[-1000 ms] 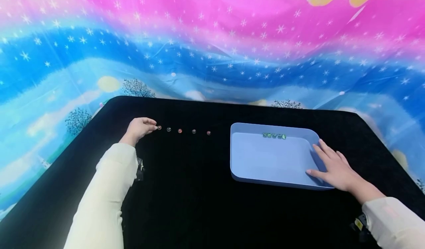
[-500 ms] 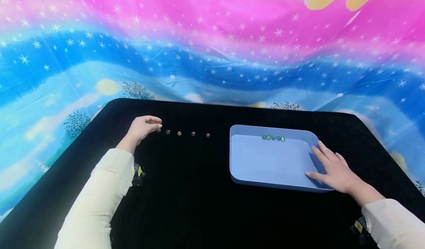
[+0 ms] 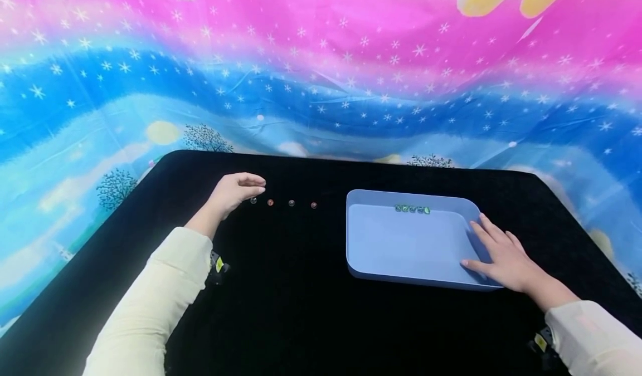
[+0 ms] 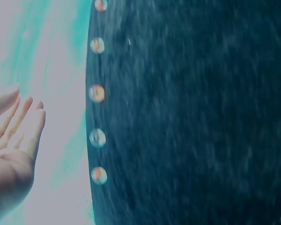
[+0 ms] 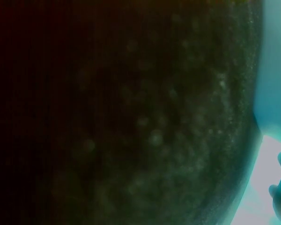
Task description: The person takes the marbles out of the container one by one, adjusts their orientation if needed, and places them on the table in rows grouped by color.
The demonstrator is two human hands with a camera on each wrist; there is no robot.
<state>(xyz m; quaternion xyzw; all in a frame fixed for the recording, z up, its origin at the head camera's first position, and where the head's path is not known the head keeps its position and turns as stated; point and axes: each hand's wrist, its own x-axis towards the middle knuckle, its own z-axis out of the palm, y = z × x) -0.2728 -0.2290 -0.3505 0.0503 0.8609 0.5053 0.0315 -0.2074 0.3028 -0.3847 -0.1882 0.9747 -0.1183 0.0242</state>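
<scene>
In the head view my left hand [image 3: 232, 194] hovers over the left end of a row of small glass marbles [image 3: 270, 202] on the black tabletop, covering part of the row. The left wrist view shows several clear marbles with orange or pale insides [image 4: 97, 93] in a spaced line, and the left palm [image 4: 14, 164] with fingers extended and holding nothing. My right hand [image 3: 506, 256] rests with spread fingers over the right rim of a shallow blue-grey tray [image 3: 401, 248]. Inside it, several green marbles [image 3: 413, 209] sit close together along the back wall.
A black cloth [image 3: 286, 309] covers the table. Behind it hangs a pink and blue snowflake backdrop [image 3: 321, 64]. Dark wrist-worn devices show below the left sleeve [image 3: 150, 292] and the right sleeve [image 3: 592, 331]. Mostly dark blur fills the right wrist view.
My left hand has come away from the leftmost marble and moved right above the row, its fingers now hiding that end. The right hand and tray have stayed in place.
</scene>
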